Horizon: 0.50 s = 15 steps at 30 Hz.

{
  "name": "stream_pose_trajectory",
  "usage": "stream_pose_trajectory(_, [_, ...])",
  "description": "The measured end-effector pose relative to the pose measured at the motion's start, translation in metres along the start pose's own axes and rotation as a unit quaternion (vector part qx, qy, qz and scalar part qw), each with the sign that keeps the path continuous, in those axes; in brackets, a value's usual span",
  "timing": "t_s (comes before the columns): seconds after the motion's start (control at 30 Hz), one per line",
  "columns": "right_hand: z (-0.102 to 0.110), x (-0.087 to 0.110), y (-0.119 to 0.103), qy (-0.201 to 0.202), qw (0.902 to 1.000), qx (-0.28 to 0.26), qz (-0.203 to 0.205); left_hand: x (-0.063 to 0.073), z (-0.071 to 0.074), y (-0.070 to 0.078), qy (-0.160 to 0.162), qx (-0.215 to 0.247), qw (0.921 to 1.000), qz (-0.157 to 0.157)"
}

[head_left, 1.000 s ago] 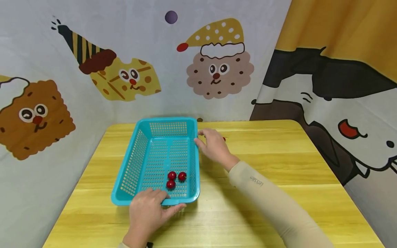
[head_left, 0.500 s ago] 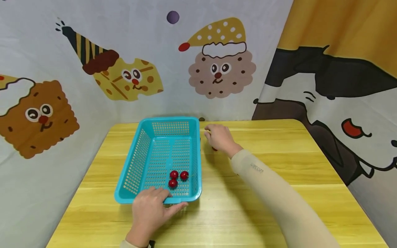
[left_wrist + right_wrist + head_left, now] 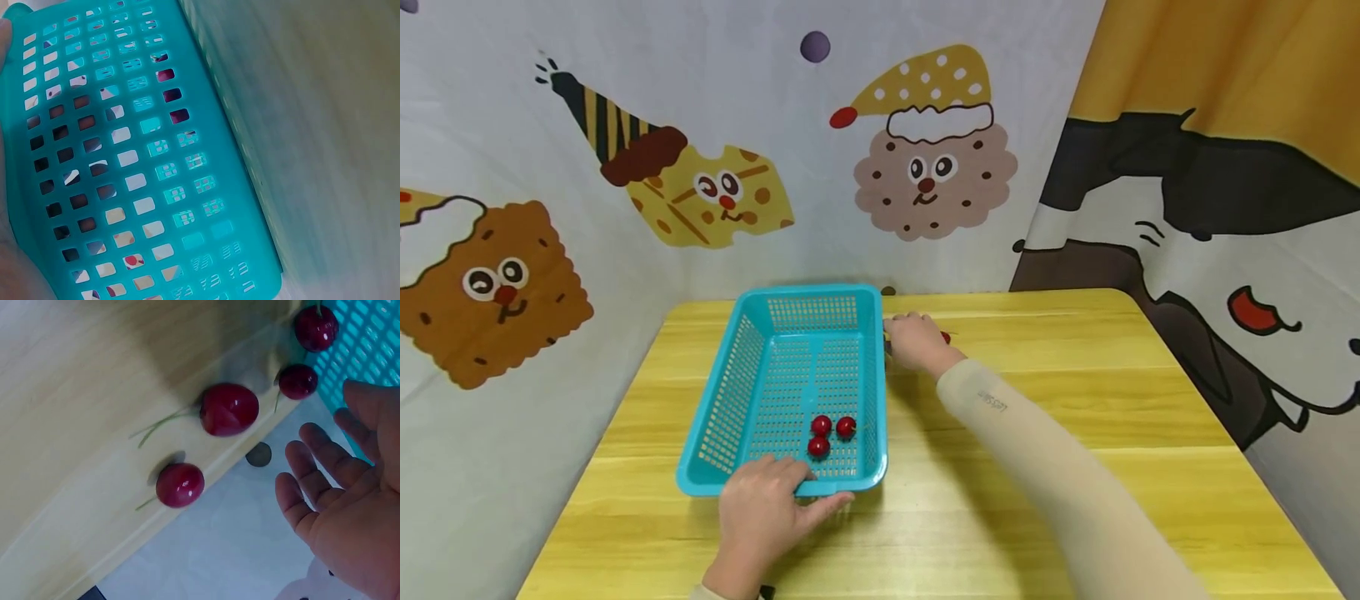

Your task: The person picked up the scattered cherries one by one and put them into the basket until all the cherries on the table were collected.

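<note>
A blue plastic basket [image 3: 808, 291] with perforated walls holds three red cherries [image 3: 819, 447] in its near right part. My left hand [image 3: 763, 504] grips the near rim, thumb along the outside and fingers over the edge. In the left wrist view, the perforated basket wall [image 3: 144, 162] fills much of the picture. By the basket's far right side is my right hand [image 3: 916, 342], fingers loosely bent and holding nothing in the right wrist view. Several stemmed cherries [image 3: 230, 409] lie on the table there, close to its fingertips; one cherry [image 3: 316, 329] sits against the basket wall.
The pale wooden table [image 3: 1060, 400] ends at a back edge just behind the loose cherries. Beyond stands a white cloth backdrop [image 3: 820, 242] printed with cartoon figures, and a yellow one at the right.
My right hand has moved off the basket's right rim, out to the right, then back beside the basket. My left hand keeps its grip; the cherries in the basket lie as before.
</note>
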State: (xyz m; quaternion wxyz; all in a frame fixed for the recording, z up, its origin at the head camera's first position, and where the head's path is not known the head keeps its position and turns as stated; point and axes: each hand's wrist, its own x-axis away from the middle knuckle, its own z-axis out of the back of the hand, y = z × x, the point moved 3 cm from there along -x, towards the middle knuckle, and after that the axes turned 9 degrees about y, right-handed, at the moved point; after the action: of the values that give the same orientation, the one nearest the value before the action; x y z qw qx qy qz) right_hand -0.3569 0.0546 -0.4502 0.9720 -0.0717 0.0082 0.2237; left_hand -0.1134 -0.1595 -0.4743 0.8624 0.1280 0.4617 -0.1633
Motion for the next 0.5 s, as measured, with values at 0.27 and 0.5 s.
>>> stream_pose_trajectory(0.27, [-0.014,0.0,-0.003,-0.009,0.9993,0.037,-0.004,0.002,0.0,0.003,-0.006,0.003,1.0,0.001])
stream_pose_trajectory(0.5, [-0.017,-0.003,-0.002,0.0,0.9963,0.079,0.032,0.001,0.001,0.001,-0.01,-0.001,1.0,0.001])
